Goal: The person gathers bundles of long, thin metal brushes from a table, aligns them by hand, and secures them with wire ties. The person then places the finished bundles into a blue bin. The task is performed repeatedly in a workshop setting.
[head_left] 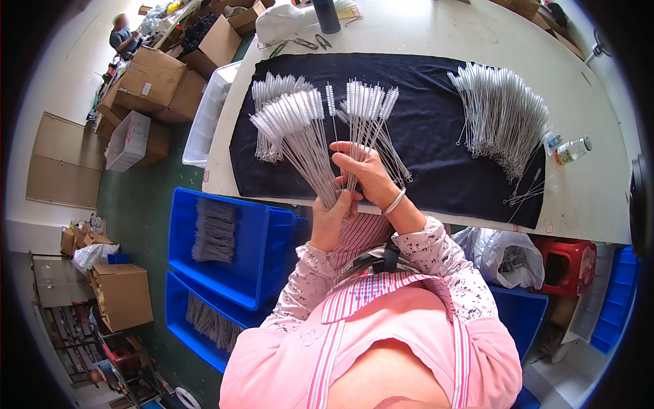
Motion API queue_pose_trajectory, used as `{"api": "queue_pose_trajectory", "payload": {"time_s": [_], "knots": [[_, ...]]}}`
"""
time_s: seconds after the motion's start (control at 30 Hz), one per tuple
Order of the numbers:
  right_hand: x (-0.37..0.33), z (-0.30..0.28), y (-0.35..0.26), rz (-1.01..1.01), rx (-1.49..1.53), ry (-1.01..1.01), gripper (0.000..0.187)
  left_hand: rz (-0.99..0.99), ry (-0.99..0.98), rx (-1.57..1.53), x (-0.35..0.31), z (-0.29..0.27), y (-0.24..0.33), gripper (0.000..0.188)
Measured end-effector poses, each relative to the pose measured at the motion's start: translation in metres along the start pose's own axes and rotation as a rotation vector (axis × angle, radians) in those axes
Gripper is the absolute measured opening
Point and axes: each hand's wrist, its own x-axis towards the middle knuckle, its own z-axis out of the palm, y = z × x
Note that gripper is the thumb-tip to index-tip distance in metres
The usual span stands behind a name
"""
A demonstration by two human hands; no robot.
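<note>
My left hand [332, 219] is closed around the lower wire ends of a thick fan of straw brushes [300, 136], white bristles pointing away from me. Beside it, my right hand [371, 176] grips a smaller bunch of straw brushes [364, 112] by the stems. One single brush [331, 102] stands upright between the two bunches; which fingers hold it I cannot tell. Behind the left bunch, a pile of brushes [266, 146] lies on the dark cloth [432, 170]. More loose brushes [394, 157] lie past my right hand.
A large heap of brushes [501, 116] covers the cloth's right side, near a small glass jar [573, 150]. Clips [305, 43] and a dark bottle [327, 17] stand at the table's back. Blue bins [255, 238] with brushes are at my left, a red stool [569, 266] at right.
</note>
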Motion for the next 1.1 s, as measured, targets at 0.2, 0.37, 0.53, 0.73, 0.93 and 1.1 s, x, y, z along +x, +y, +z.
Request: {"api": "queue_pose_trajectory", "payload": {"time_s": [0.2, 0.37, 0.53, 0.73, 0.93, 1.1], "knots": [[-0.001, -0.004, -0.003, -0.002, -0.119, -0.009, 0.02, 0.06, -0.107, 0.015, 0.001, -0.006, -0.004, 0.041], [0.001, -0.012, 0.004, -0.004, 0.034, -0.009, 0.013, 0.014, -0.148, -0.075, 0.002, -0.007, -0.003, 0.045], [0.001, -0.012, 0.006, -0.04, 0.075, -0.005, 0.017, -0.011, -0.172, -0.1, 0.002, -0.009, -0.006, 0.043], [-0.005, -0.006, -0.002, -0.027, -0.032, 0.022, 0.015, -0.02, -0.17, -0.099, 0.001, -0.008, -0.005, 0.042], [-0.004, -0.011, -0.002, 0.04, 0.045, 0.069, 0.012, -0.033, -0.132, -0.227, -0.001, -0.005, -0.005, 0.049], [0.003, -0.012, 0.013, -0.092, 0.073, 0.141, 0.014, -0.062, -0.066, -0.258, -0.001, -0.008, -0.007, 0.057]]}}
